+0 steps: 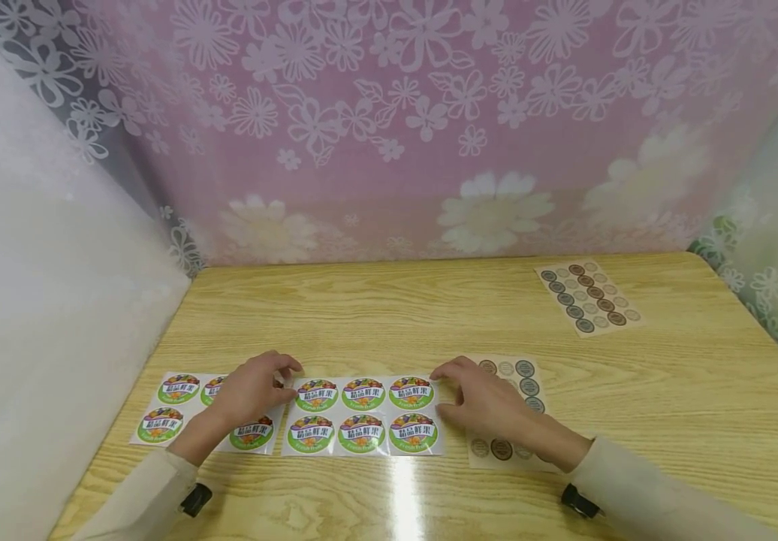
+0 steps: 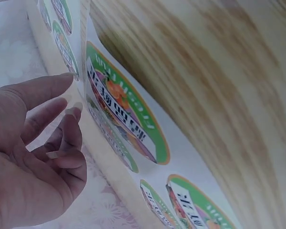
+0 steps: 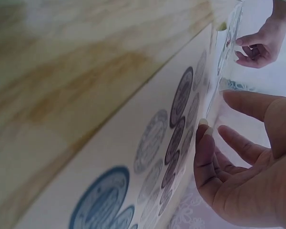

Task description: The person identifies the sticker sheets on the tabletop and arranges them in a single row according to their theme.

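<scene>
Two bare hands in shot — the left hand point(image 1: 250, 391) and the right hand point(image 1: 487, 406), no rings, no gloves. Both arms wear long, pale beige sleeves point(image 1: 639, 488) reaching the wrists. At each cuff sits a small black strap-like piece point(image 1: 579, 501) — its twin shows on the left wrist point(image 1: 194, 499). Fingernails are short and unpainted.

A wooden counter point(image 1: 666, 391) stands before a pink flowered curtain point(image 1: 429, 128). Near its front edge lies a middle sheet of six round fruit stickers point(image 1: 364, 415), two rows of three. The left hand point(image 1: 254, 389) rests at this sheet's left edge, over another fruit sticker sheet point(image 1: 173, 413) just beside it. The right hand point(image 1: 483, 402) touches the right edge, lying on a sheet of small dark round stickers point(image 1: 520, 376). A similar small-sticker sheet point(image 1: 588, 297) lies well apart, far right.
</scene>
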The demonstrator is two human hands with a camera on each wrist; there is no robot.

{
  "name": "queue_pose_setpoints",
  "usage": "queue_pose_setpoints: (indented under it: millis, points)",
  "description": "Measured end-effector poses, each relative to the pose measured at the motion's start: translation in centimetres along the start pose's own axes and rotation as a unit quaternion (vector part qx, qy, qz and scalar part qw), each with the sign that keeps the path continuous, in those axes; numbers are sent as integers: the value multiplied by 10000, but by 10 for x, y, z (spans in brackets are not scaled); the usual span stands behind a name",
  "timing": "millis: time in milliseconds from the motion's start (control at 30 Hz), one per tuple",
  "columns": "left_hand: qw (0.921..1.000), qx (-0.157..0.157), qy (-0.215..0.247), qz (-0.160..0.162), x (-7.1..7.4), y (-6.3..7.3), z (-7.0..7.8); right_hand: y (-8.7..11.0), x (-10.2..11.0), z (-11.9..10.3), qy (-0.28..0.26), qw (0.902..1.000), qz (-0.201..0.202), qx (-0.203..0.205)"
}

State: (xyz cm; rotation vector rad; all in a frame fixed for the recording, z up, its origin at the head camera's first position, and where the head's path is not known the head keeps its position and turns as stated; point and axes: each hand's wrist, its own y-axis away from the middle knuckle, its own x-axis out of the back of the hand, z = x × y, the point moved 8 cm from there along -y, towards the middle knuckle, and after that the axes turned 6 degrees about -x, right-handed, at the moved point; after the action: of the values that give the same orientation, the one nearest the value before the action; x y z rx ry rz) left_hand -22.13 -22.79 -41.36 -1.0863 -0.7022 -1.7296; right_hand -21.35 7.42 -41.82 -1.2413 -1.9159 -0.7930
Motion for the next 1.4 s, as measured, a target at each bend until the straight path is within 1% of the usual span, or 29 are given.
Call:
queue_pose_setpoints:
  millis: [67, 133, 267, 433, 533, 700, 900, 1133, 1267, 1400]
  points:
    - [9998, -80, -177, 63, 1, 0, 3, 1, 3, 2, -43, 10000, 12, 0]
    - [9995, -85, -267, 126, 2, 0, 5, 2, 6, 5, -101, 9999, -8, 53]
    - [9993, -31, -293, 242, 3, 0, 6, 3, 13, 12, -354, 9992, -84, 185]
    - [9984, -105, -346, 424, 6, 0, 9, 5, 23, 21, -708, 9968, -185, 325]
    - [9984, -162, -232, 481, 7, 0, 13, 6, 29, 27, -729, 9963, -203, 404]
    - [9986, -213, 37, 490, 5, -2, 21, 9, 40, 34, -738, 9963, -107, 438]
    - [9981, -283, 125, 531, 2, -5, 31, 17, 50, 46, -700, 9967, 17, 412]
    - [9966, -545, 332, 524, -3, -13, 47, 24, 60, 63, -643, 9969, 208, 400]
    - [9955, -688, 401, 505, -10, -21, 56, 26, 65, 74, -584, 9971, 391, 284]
    - [9936, -846, 504, 559, -17, -31, 70, 28, 69, 84, -664, 9966, 473, 111]
